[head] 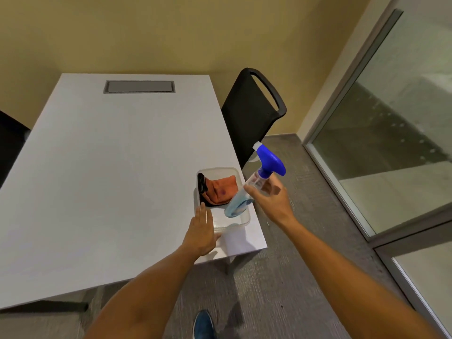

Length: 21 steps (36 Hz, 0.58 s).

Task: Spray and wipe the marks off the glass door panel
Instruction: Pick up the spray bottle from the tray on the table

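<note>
My right hand (pixel 270 201) grips a clear spray bottle (pixel 254 187) with a blue trigger head, held tilted above the right end of a clear plastic container (pixel 242 222). The bottle holds a little blue liquid at its base. An orange cloth (pixel 221 190) and a black item (pixel 201 185) lie inside the container. My left hand (pixel 201 232) rests flat against the container's left side, fingers together. The glass door panel (pixel 396 133) stands to the right in a grey metal frame.
The container sits at the near right corner of a white table (pixel 110 167) with a grey cable hatch (pixel 139 86). A black chair (pixel 252 113) stands at the table's right side. Grey carpet (pixel 305 241) lies between table and glass. My blue shoe (pixel 204 325) shows below.
</note>
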{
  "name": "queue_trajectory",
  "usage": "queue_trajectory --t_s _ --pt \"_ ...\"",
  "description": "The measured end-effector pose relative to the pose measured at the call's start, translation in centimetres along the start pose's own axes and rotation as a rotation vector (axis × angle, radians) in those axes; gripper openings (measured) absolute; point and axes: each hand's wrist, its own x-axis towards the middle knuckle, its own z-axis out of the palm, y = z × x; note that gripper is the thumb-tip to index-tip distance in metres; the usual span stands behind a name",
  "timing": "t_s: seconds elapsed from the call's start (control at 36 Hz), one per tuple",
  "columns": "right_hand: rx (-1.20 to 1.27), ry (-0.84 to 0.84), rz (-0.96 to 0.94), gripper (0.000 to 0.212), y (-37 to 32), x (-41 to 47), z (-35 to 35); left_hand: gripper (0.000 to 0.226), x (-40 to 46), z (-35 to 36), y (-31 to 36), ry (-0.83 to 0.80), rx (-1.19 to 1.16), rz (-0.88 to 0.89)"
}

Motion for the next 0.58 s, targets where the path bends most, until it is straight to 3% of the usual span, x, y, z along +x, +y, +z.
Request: queue_trajectory --t_s 0.25,0.58 --pt "0.002 0.14 -0.077 0.03 -0.1 -4.0 -5.6 0.102 -1.2 -2.1 3.2 -0.072 0.302 -0.01" --pt "-0.018 0.317 -0.043 0.03 -0.2 -11.6 -16.0 0.085 -3.7 -0.3 11.8 -0.105 0.551 0.198"
